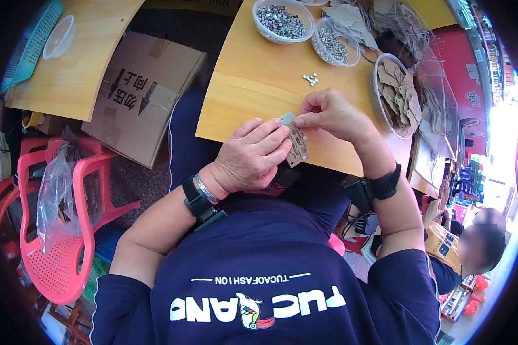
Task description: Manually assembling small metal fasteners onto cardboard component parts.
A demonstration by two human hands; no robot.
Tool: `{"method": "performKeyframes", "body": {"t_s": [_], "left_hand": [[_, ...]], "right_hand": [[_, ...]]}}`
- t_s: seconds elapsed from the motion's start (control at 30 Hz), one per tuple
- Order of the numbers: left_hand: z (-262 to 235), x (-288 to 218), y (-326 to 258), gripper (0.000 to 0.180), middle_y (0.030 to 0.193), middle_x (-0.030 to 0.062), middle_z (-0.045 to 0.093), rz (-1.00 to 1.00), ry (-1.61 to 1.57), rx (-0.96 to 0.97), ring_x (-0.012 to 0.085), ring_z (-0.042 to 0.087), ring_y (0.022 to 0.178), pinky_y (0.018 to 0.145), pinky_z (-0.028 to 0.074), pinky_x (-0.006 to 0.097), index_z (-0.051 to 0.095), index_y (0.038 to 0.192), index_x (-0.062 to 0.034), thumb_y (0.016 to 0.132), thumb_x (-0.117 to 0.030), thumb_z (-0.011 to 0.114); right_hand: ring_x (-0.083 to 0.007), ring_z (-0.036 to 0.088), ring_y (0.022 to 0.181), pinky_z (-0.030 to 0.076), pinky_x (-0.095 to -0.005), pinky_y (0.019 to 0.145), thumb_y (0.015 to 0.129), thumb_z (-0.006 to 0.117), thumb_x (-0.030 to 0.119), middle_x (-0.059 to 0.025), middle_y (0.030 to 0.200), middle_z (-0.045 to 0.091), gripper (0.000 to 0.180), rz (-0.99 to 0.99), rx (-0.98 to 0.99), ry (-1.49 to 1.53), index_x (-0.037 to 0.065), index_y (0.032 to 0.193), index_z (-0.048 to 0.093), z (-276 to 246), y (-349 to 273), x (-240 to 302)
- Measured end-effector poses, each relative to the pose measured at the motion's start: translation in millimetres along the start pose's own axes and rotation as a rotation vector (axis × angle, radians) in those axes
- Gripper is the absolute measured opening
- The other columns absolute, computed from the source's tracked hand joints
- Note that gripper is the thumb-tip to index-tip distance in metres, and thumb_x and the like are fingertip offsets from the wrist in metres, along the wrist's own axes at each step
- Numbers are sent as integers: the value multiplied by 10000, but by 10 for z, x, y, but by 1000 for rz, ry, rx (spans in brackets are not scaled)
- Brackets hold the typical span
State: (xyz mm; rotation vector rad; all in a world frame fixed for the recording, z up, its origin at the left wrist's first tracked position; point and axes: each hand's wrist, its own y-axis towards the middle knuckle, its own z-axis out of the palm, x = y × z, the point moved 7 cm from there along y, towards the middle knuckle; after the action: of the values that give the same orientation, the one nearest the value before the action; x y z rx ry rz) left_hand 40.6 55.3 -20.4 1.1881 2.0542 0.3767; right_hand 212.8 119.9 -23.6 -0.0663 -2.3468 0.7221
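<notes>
My left hand [253, 155] grips a small stack of brown cardboard tags [298, 145] at the near edge of the wooden table [253, 86]. My right hand [328, 115] pinches the top corner of the same stack, fingertips closed on it. A few tiny metal eyelets [310, 79] lie loose on the table just beyond my hands. Both wrists wear black bands.
Two clear bowls of metal eyelets [282, 20] [334, 43] stand at the far side, and a bowl of brown tags [398, 92] to the right. A cardboard box [138, 98] and a pink plastic chair [57, 230] are at my left. Another person [472, 247] sits at lower right.
</notes>
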Motion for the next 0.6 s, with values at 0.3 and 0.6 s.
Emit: {"method": "performKeyframes", "body": {"t_s": [0.3,0.6], "left_hand": [[-15,6,34,352,1214,72,640,16,14,0,242,587,1184,1026,407,411,695,1045,-109,694,-122,662],[-21,-104,33,369,1213,89,623,63,68,5,271,582,1166,993,437,415,677,1047,-101,678,-88,678]], "right_hand": [[-177,600,587,473,-334,559,731,804,212,-88,651,650,205,11,-15,-110,42,784,702,-76,-19,141],[-92,557,620,446,-270,553,859,726,243,-13,676,619,245,-60,-379,125,3,851,676,-258,-519,2]]}}
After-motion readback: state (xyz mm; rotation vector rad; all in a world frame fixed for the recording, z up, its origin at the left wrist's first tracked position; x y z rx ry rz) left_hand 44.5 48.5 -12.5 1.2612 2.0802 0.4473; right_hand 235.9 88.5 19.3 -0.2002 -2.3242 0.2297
